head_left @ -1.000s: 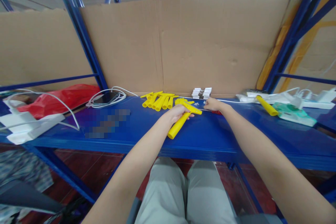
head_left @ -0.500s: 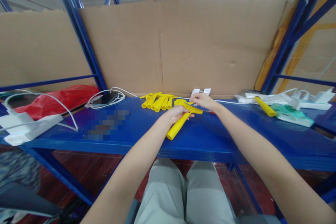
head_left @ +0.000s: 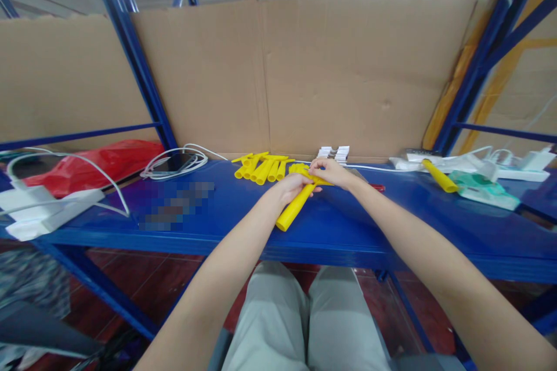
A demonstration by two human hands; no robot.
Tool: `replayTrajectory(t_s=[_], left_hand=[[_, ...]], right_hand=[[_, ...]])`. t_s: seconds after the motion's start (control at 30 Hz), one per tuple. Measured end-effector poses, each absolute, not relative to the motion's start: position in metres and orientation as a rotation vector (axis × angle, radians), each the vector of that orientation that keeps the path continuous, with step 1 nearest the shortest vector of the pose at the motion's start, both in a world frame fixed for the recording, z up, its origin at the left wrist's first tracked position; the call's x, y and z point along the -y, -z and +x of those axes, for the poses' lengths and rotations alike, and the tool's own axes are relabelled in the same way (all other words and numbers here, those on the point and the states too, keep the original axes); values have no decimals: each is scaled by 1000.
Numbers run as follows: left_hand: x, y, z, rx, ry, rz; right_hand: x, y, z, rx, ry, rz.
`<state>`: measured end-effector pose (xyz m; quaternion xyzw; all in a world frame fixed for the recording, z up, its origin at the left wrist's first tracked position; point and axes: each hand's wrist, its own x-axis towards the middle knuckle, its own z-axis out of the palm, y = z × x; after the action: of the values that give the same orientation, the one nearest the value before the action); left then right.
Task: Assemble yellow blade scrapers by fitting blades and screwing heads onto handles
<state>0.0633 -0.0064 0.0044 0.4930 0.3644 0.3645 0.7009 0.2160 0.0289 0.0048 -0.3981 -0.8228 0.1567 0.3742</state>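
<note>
My left hand (head_left: 296,185) is closed around a yellow T-shaped plastic handle (head_left: 295,210), near where its round tube meets the flat crosspiece. The tube's open end points toward me, low over the blue table. My right hand (head_left: 328,171) is at the crosspiece, its fingertips pinched together on top of it. Whether a small part sits between those fingers cannot be made out. Just behind my hands lie some small yellow pieces (head_left: 299,168), partly hidden. A row of similar yellow handles (head_left: 261,171) lies to their left.
White binder-clip-like pieces (head_left: 342,153) stand by the cardboard wall (head_left: 348,69). A red-ended object (head_left: 378,187) lies right of my right hand. Farther right are another yellow tube (head_left: 440,177) and a green package (head_left: 483,190). Coiled white cable (head_left: 176,165) and a red bag (head_left: 104,168) are left.
My right hand has moved slightly left and toward me, from the small items behind onto the handle's crosspiece. My left hand keeps its hold, and the crosspiece is now more covered.
</note>
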Motion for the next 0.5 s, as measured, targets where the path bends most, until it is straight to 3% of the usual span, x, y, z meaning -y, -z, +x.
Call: replayTrajectory(t_s=[0.5], left_hand=[[8, -6, 60, -808, -781, 1121]], right_hand=[[-27, -3, 218, 2081, -517, -1013]])
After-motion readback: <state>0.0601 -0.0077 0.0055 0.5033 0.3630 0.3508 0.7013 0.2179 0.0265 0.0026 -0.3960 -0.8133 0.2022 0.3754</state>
